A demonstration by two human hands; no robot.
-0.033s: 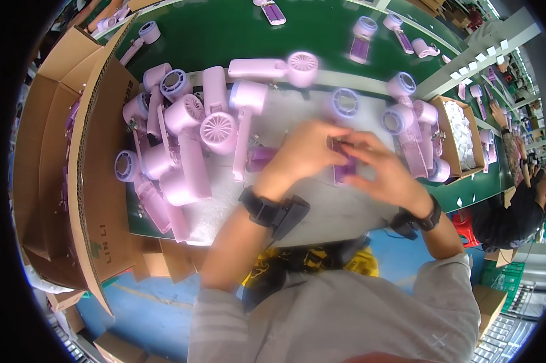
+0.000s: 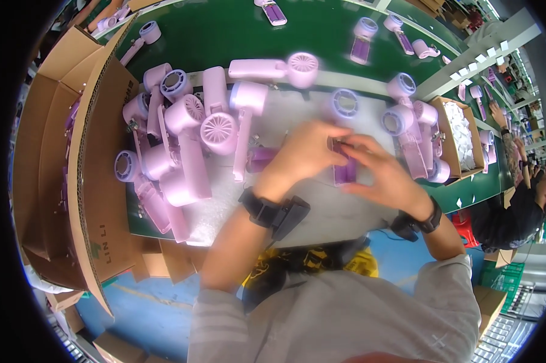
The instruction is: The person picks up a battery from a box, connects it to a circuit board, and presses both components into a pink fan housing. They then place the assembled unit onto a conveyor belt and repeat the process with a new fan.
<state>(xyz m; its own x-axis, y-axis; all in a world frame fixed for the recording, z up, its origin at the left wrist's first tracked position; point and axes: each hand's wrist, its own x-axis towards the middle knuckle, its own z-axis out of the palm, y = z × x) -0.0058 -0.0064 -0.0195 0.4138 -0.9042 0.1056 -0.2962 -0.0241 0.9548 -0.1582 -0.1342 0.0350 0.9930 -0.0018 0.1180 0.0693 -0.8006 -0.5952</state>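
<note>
In front of me a pink-lilac handheld fan (image 2: 345, 104) lies with its round head away from me and the purple inside of its handle facing up. My left hand (image 2: 309, 151) covers the handle's left side, its thumb and fingers pinched at the upper part. From the right, my right hand (image 2: 385, 175) arches over the same handle, fingertips meeting the left ones and the thumb by its lower end. Whatever small part lies between the fingertips is hidden. Just left of my left wrist another purple open handle (image 2: 261, 158) shows, partly covered by the hand.
Many pink fans (image 2: 188, 145) lie heaped at left beside a tall cardboard box (image 2: 97, 163). At right, more fans (image 2: 406, 130) sit next to an open carton (image 2: 460, 136) of white pieces. Several fans lie on the green surface (image 2: 315, 36) beyond. A person (image 2: 530, 199) works at far right.
My right hand has shifted slightly, its thumb and fingers changing position by the handle, where more purple shows. My left hand and the fans have stayed put.
</note>
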